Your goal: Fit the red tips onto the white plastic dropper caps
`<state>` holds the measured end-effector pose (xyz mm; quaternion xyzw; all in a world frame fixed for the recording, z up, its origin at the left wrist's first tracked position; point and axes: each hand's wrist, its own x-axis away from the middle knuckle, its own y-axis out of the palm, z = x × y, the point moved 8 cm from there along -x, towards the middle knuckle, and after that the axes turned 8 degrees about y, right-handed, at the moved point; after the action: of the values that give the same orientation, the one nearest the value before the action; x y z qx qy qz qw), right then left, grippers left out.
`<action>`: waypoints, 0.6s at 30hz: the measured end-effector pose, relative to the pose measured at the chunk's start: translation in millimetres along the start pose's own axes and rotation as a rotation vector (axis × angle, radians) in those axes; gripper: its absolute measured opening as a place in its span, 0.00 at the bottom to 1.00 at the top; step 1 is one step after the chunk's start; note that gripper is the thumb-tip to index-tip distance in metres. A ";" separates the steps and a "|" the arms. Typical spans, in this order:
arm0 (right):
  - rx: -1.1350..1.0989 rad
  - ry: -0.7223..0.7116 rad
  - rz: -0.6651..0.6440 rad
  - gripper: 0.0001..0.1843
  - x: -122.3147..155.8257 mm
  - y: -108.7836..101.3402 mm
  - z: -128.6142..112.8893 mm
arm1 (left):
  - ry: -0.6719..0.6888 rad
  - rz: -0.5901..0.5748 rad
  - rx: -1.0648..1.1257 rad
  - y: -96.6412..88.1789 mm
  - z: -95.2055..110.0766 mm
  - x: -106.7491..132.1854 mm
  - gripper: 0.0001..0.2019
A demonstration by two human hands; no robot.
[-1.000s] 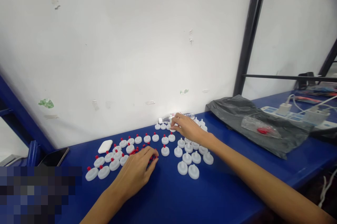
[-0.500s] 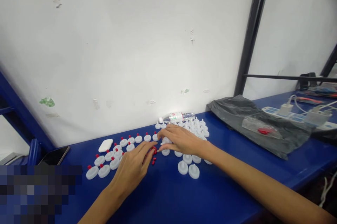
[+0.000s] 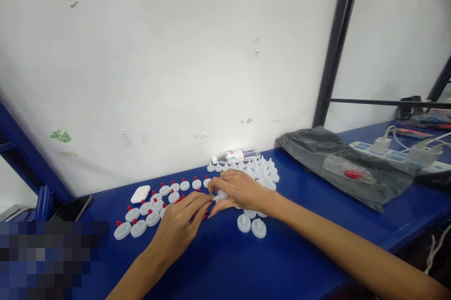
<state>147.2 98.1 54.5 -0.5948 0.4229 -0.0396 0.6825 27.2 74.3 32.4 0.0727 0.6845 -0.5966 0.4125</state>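
Note:
My right hand grips a white nozzle cap, a round lid with a narrow spout, tilted so the spout points left. The fingertips of my left hand are pinched together at the spout's tip, around a small red cap that barely shows. Loose red caps lie on the blue table under and beside my left fingers. Left of the hands stand several white nozzle caps with red tips. Several bare white nozzle caps stand to the right, some hidden behind my right hand.
A clear plastic bottle lies along the wall. At the left are a white rounded case and a dark phone. A grey plastic bag carries a clear pouch of red pieces; a power strip lies behind it.
My right hand has lifted a white nozzle cap off the table and tipped it leftward. My left fingertips have risen from the red caps to meet its spout.

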 end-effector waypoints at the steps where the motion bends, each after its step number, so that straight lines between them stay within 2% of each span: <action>1: 0.003 0.002 -0.001 0.24 0.4 0.6 -0.3 | 0.006 -0.002 -0.006 -0.1 1.4 -0.6 0.12; 6: -0.035 0.010 -0.021 0.23 4.1 4.1 -2.1 | 0.033 -0.004 -0.047 0.7 6.8 -0.7 0.13; 10: -0.095 -0.012 0.024 0.27 5.2 -1.5 -6.0 | -0.084 0.069 -0.026 -5.9 -1.5 0.6 0.12; 13: -0.091 -0.046 0.044 0.27 5.0 -4.7 -9.1 | -0.231 0.096 -0.004 -10.1 -14.4 2.5 0.10; 16: -0.096 -0.065 0.085 0.25 5.6 -6.7 -9.1 | -0.349 0.045 0.014 -8.2 -23.8 4.1 0.12; 18: -0.110 -0.078 0.134 0.25 6.8 -8.3 -8.9 | -0.343 -0.017 0.014 -4.9 -21.1 2.6 0.12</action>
<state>149.7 84.9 58.5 -0.6027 0.4365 0.0526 0.6659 12.5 90.4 33.3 -0.0331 0.6004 -0.6086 0.5177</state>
